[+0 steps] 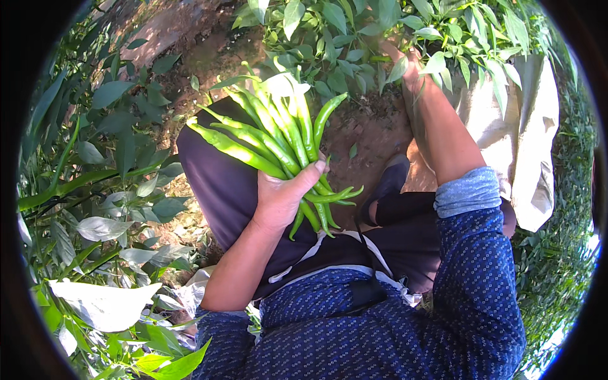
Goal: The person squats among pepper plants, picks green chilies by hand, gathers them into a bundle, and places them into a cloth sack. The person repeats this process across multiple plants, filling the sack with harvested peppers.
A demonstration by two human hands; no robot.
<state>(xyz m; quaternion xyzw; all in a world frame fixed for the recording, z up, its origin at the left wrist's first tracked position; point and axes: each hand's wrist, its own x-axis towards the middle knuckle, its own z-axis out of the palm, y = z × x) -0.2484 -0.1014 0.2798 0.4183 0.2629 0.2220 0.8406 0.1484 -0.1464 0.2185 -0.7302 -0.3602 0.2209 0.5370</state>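
Note:
A bunch of long green chili peppers (280,128) is gripped in my left hand (287,192), above my bent knee. The stems fan out towards the top and the pointed tips hang below my fist. My right hand (407,64) reaches up into the leaves of a pepper plant (342,42) at the upper right. Leaves partly cover its fingers, so what they touch cannot be made out. A green pepper (379,59) shows among the leaves just left of that hand.
A whitish woven sack (532,142) lies at the right beside my forearm. Pepper plants (111,95) crowd the left side, with large green peppers (85,180) hanging there. Brown soil (365,123) and my dark shoe (392,178) lie between my legs.

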